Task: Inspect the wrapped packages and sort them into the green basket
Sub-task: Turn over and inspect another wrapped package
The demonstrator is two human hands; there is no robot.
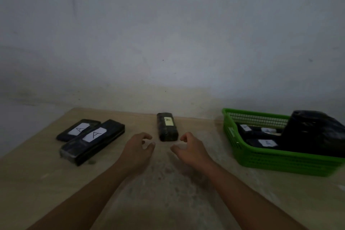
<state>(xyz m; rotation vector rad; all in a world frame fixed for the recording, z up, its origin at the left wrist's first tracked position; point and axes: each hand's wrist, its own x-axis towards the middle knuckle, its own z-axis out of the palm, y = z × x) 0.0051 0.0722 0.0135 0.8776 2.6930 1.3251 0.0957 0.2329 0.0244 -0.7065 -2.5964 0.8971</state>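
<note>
A small black wrapped package (pixel 167 127) with a pale yellow label lies on the table at the centre back. My left hand (pixel 139 148) and my right hand (pixel 190 148) hover just in front of it, one on each side, fingers curled apart and holding nothing. Two long black packages lie at the left, the nearer one (pixel 93 142) and the farther one (pixel 78 129), each with a white label marked A. The green basket (pixel 261 158) stands at the right with several black labelled packages inside, one large one (pixel 313 132) leaning at its right end.
The tan tabletop (pixel 168 183) reaches to a plain grey wall (pixel 168 33) at the back. Its left edge cuts diagonally past the two long packages. The basket runs out of the frame at the right.
</note>
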